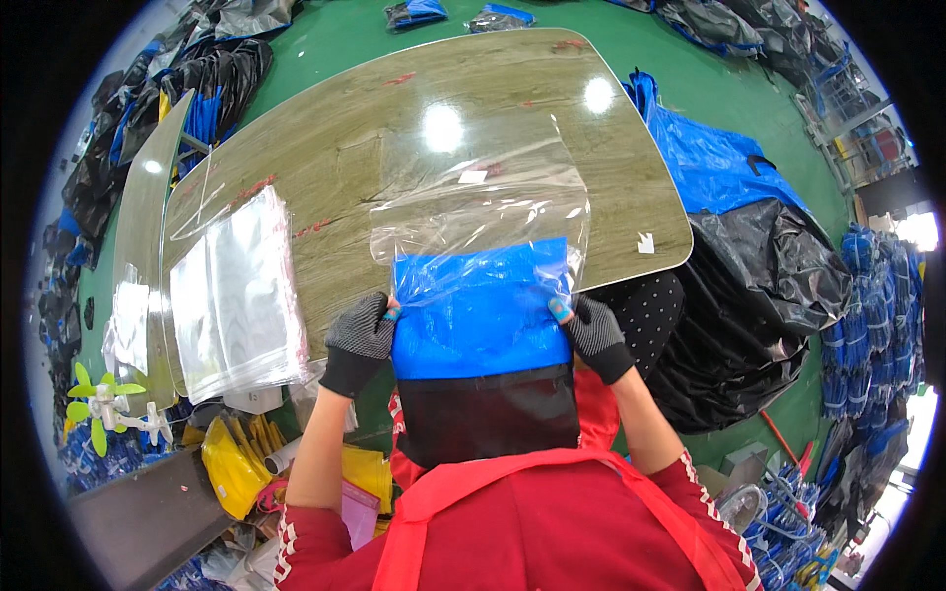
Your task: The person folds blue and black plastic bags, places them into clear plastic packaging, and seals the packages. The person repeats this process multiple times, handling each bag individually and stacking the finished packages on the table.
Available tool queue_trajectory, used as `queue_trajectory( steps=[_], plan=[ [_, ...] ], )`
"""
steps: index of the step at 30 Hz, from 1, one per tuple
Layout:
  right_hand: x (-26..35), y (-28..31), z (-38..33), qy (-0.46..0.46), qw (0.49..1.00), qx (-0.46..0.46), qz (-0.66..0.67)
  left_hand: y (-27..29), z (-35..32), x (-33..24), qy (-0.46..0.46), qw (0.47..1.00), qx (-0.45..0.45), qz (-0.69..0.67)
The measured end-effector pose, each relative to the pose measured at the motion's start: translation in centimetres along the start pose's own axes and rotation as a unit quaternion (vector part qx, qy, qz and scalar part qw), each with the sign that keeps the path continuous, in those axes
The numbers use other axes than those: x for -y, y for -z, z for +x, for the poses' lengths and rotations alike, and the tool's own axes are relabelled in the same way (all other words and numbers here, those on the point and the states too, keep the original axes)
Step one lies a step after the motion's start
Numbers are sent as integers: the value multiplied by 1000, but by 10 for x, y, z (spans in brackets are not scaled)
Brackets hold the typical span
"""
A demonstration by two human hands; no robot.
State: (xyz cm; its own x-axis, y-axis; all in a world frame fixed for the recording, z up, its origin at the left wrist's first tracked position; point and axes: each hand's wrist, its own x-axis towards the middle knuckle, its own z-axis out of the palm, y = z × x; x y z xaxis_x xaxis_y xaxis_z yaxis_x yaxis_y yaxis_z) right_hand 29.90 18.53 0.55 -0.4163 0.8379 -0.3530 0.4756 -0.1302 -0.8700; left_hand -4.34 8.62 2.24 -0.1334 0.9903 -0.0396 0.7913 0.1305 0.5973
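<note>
Blue-and-black bundle [483, 330], held between left hand [359, 335] and right hand [595, 332], each clamped on one side; far edge overlapped by clear bag [483, 212] beyond them; film could be split by uneven pulling.

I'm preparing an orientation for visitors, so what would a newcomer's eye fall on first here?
Probably the flat blue-and-black plastic bundle at centre, held at its sides by gloved left and right hands, its far end overlapped by a clear plastic bag. Next, perhaps, the shiny stack of clear plastic sleeves on the left of the wood-patterned tabletop, and the lime-green-bladed fan at lower left.
</note>
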Motion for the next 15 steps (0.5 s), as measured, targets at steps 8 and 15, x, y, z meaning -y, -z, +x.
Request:
queue_trajectory(
  steps=[8,15],
  plan=[
    [-18,4,6,76,991,-4,112,-32,38,9,162,956,-106,-219],
    [-12,-11,-18,-32,977,-4,211,-22,-20,-18,164,795,212,-544]
  ],
)
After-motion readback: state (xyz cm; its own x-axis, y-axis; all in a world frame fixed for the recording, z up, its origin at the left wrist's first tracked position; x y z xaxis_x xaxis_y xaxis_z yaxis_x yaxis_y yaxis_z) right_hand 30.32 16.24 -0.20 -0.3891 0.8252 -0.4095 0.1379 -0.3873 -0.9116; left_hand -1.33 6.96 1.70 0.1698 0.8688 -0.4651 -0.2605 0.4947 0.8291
